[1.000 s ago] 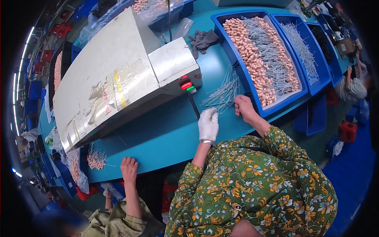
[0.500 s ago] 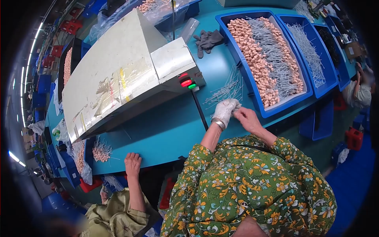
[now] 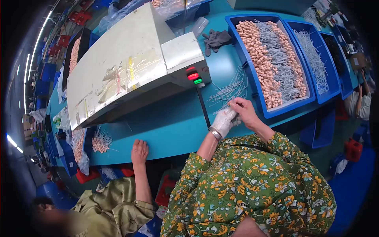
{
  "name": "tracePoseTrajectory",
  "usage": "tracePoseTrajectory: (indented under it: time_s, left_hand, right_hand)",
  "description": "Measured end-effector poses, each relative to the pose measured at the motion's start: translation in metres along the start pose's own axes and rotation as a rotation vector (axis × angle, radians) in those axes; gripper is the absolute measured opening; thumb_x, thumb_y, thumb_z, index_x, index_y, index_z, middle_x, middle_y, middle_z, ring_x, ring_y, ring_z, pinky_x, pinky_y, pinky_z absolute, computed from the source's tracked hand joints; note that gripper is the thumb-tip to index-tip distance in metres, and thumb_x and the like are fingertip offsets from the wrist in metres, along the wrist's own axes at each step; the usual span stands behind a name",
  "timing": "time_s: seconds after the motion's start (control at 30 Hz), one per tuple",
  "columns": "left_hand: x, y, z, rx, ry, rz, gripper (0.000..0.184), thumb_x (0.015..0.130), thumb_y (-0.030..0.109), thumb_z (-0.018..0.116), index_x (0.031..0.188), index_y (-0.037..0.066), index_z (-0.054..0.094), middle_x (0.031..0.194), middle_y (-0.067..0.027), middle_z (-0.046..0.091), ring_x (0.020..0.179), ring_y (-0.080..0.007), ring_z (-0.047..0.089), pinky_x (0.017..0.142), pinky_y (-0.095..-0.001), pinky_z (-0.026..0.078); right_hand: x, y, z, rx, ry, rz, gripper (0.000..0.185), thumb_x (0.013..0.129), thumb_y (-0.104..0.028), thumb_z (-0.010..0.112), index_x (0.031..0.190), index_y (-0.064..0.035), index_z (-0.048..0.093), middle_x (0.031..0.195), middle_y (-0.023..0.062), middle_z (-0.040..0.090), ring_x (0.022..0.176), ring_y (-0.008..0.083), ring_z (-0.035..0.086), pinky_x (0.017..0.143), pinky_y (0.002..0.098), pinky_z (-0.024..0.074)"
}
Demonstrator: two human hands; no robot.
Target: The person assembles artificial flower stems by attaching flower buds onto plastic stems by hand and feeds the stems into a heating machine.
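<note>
My left hand (image 3: 224, 120) wears a white glove and has its fingers closed; what it holds is hidden. Touching it from the right is my bare right hand (image 3: 244, 110), its thumb and finger pinched over the gloved fingertips on something too small to make out. Just beyond both hands, a loose pile of thin grey-white sticks (image 3: 229, 90) lies on the teal table (image 3: 166, 134). To the right stands a blue tray (image 3: 269, 114) with rows of pinkish-orange pieces (image 3: 252, 51) on both sides and grey-white stems between them.
A large metal housing (image 3: 114, 63) with a red and green light (image 3: 192, 75) stands left of my hands. Grey gloves (image 3: 216, 40) lie behind. Another blue bin (image 3: 316, 59) holds sticks. At lower left, a co-worker's hand (image 3: 139, 151) rests at the table edge near a small pile (image 3: 101, 142).
My hands have come together in front of the stick pile, my right hand moving left onto the gloved one. The camera view has shifted slightly. The co-worker's hand stays at the table edge.
</note>
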State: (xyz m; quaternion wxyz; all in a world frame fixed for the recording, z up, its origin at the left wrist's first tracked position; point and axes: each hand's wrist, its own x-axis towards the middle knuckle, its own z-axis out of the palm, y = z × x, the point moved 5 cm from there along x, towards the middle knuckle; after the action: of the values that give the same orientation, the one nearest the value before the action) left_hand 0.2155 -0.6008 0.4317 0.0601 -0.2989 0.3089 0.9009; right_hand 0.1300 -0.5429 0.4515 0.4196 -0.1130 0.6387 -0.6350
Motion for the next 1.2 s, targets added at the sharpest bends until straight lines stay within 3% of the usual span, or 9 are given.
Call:
tracePoseTrajectory:
  time_s: [0.17,0.37,0.47,0.53,0.7,0.83,1.07,1.17,1.2]
  left_hand:
    - [-0.021,0.007,-0.008,-0.232,-0.065,0.063,0.026,0.09,0.023,0.056,0.109,0.005,0.053,0.1,-0.0054,0.059,0.086,-0.0172,0.06,0.074,-0.0339,0.052]
    - [-0.048,0.009,-0.028,-0.195,0.084,0.106,0.026,0.09,0.023,0.056,0.109,0.006,0.054,0.1,-0.0052,0.059,0.088,-0.0163,0.059,0.075,-0.034,0.052]
    - [-0.068,0.019,-0.049,0.266,0.255,0.144,0.027,0.089,0.02,0.054,0.111,0.003,0.057,0.101,-0.0045,0.059,0.088,-0.0148,0.058,0.078,-0.0319,0.05]
    - [-0.079,0.029,-0.075,0.649,0.446,0.229,0.03,0.087,0.016,0.054,0.112,0.001,0.058,0.1,-0.0048,0.061,0.09,-0.0143,0.058,0.079,-0.0279,0.048]
    - [-0.088,0.076,-0.145,0.795,0.821,0.538,0.024,0.083,0.013,0.058,0.103,0.001,0.061,0.102,-0.0122,0.063,0.094,-0.0192,0.061,0.082,-0.0292,0.047]
    - [-0.063,0.124,-0.169,1.084,1.053,0.786,0.02,0.077,0.015,0.059,0.091,0.003,0.063,0.094,-0.0164,0.062,0.091,-0.0342,0.057,0.082,-0.0396,0.046]
    - [-0.035,0.175,-0.192,0.989,1.271,0.879,0.016,0.072,0.01,0.058,0.084,0.002,0.063,0.092,-0.0175,0.06,0.086,-0.0355,0.056,0.08,-0.0413,0.045]
    - [-0.016,0.184,-0.209,1.053,1.365,1.191,0.012,0.076,0.013,0.057,0.079,0.003,0.064,0.086,-0.0169,0.061,0.083,-0.0351,0.058,0.077,-0.0424,0.046]
    - [-0.005,0.191,-0.212,1.194,1.387,1.077,0.012,0.077,0.013,0.057,0.08,0.004,0.064,0.085,-0.0156,0.062,0.083,-0.0338,0.058,0.077,-0.0421,0.046]
  right_hand:
    - [0.001,0.003,0.019,0.153,-0.072,0.115,0.012,0.082,-0.016,0.065,0.08,-0.0039,0.063,0.074,-0.0032,0.055,0.067,0.0048,0.047,0.061,0.0218,0.0403]
    - [0.008,0.005,0.053,-0.073,-0.235,0.079,0.016,0.085,-0.017,0.062,0.075,-0.0045,0.058,0.072,-0.0034,0.054,0.065,0.0045,0.045,0.059,0.0217,0.0396]
    - [0.016,0.004,0.061,-0.111,-0.185,-0.187,0.015,0.088,-0.017,0.056,0.078,-0.0056,0.054,0.069,-0.0023,0.052,0.059,0.0064,0.045,0.054,0.0206,0.0378]
    - [0.007,-0.008,0.072,0.06,-0.223,0.021,0.014,0.09,-0.017,0.053,0.081,-0.0064,0.053,0.067,-0.0017,0.05,0.054,0.007,0.043,0.049,0.0206,0.0352]
    - [-0.018,0.013,0.075,-0.013,-0.347,0.35,0.014,0.093,-0.018,0.05,0.084,-0.0066,0.05,0.059,-0.0027,0.042,0.045,0.0038,0.03,0.039,0.0204,0.0241]
    - [-0.038,0.029,0.072,-0.075,-0.291,0.465,0.015,0.093,-0.019,0.05,0.083,-0.0085,0.047,0.058,-0.0031,0.041,0.042,0.0031,0.026,0.037,0.0194,0.0187]
    - [-0.029,0.04,0.055,-0.128,-0.239,0.432,0.013,0.091,-0.016,0.054,0.081,-0.0082,0.05,0.06,-0.0028,0.044,0.045,0.0031,0.029,0.04,0.0193,0.0221]
    - [-0.018,0.038,0.05,-0.164,-0.194,0.407,0.014,0.09,-0.015,0.055,0.079,-0.0087,0.049,0.061,-0.0027,0.044,0.047,0.0033,0.031,0.041,0.0192,0.0234]
    - [-0.015,0.039,0.047,-0.15,-0.191,0.406,0.014,0.09,-0.015,0.055,0.079,-0.0085,0.049,0.061,-0.0026,0.044,0.047,0.0034,0.031,0.041,0.0193,0.0235]
